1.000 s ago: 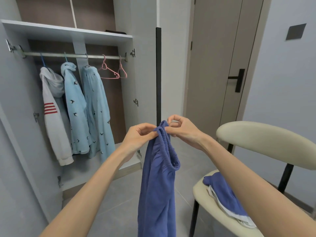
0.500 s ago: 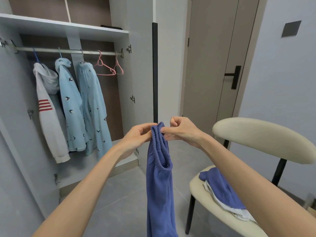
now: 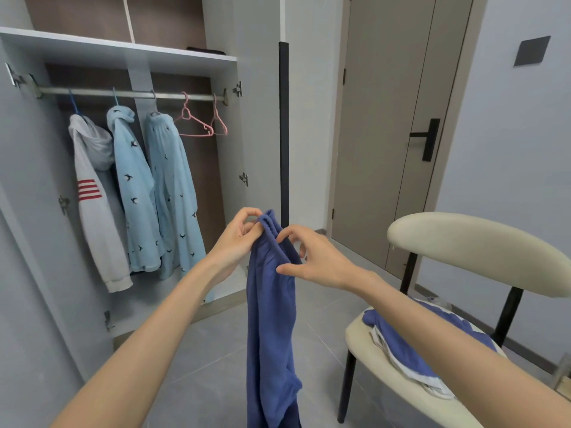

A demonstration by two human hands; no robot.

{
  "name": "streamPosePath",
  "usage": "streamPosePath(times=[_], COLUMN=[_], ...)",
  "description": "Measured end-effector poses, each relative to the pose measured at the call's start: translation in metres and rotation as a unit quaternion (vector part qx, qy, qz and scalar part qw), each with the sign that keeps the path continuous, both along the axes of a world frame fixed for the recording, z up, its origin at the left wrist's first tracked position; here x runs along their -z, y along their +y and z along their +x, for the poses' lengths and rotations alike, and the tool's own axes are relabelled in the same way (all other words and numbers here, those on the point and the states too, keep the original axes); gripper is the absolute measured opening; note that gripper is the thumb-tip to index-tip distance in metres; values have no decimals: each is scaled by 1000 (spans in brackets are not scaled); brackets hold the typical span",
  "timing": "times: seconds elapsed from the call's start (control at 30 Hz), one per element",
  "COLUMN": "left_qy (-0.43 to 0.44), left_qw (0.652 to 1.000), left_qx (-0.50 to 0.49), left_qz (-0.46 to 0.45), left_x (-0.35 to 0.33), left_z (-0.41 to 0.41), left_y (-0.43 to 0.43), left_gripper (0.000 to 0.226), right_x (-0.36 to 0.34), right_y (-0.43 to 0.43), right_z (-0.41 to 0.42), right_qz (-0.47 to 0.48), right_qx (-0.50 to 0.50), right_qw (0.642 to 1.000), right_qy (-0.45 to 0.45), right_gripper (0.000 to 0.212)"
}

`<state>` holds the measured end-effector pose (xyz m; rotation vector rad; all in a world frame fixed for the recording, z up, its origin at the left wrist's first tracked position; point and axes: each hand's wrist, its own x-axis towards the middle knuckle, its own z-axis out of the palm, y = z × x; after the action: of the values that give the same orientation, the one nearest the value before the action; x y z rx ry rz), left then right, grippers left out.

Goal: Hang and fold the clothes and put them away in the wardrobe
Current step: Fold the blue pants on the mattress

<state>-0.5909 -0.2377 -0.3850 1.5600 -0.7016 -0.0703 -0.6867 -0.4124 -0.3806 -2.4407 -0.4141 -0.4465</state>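
Note:
Blue trousers hang down in front of me from their elastic waistband. My left hand pinches the top of the waistband. My right hand sits lower, thumb and forefinger closing on the band's right side. The open wardrobe has a rail carrying a white hoodie with red stripes, two light blue patterned garments and two bare pink hangers. More blue and white clothes lie on the chair seat at right.
A cream chair with black legs stands at the right. A closed beige door with a black handle is behind it. The wardrobe door's dark edge stands upright in the middle. Grey tiled floor lies below.
My right hand has slid down from the top of the waistband to its right side. The left hand keeps its pinch at the top. The view has shifted slightly.

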Motion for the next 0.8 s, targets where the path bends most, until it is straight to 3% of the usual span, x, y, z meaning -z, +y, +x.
streamPosePath(times=[0.13,0.27,0.37,0.5,0.6,0.73,0.8], left_qy=[-6,-11,-14,-17,-41,-55,-42], left_qw=[1000,1000,1000,998,988,975,972], left_qx=[1,-8,-18,-60,-147,-214,-227], left_qz=[-10,-7,-11,-10,-18,-29,-37], left_x=[-5,-8,-10,-12,-7,-4,-7], left_z=[0,0,0,1,6,13,16], left_y=[9,14,16,19,27,35,39], left_gripper=[10,8,5,2,1,11,15], right_x=[7,10,13,11,-17,-60,-71], right_y=[9,13,18,17,5,2,8], right_z=[1,3,3,5,13,24,30], right_qz=[66,34,-18,-131,-298,-328,-387], right_qx=[-16,-35,-50,-3,96,144,107], right_qw=[997,999,998,988,949,916,898], right_qy=[-21,-10,31,84,-24,-182,-181], right_gripper=[53,35,15,29,28,23,18])
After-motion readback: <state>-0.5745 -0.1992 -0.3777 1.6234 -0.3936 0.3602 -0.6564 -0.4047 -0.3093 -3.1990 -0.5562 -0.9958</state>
